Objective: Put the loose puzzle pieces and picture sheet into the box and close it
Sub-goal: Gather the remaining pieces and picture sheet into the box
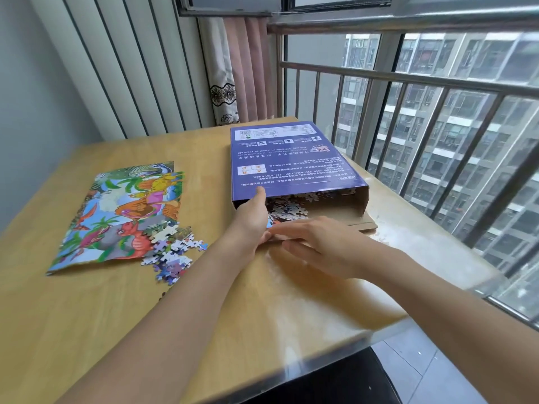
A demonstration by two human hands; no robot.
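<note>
- Both forearms reach in from the bottom edge, across the wooden table [87,330] toward the open end of the box.
- Right hand [318,246] lies low over the tabletop just in front of the box mouth, fingers straight and pointing left, tips meeting the left hand; nothing seems to be held in it.
- Left hand [250,220] is at the box's left front corner, thumb [260,196] pressed up on the purple top edge; the other fingers are hidden underneath, so their grip can't be read.
- Purple puzzle box [291,161] lies flat at the table's right side, near end open, flap down on the table, puzzle pieces [291,208] heaped inside the mouth.
- Over on the left: picture sheet [125,211] flat on the table, with loose pieces [175,252] scattered at its lower right corner, well apart from the box.
</note>
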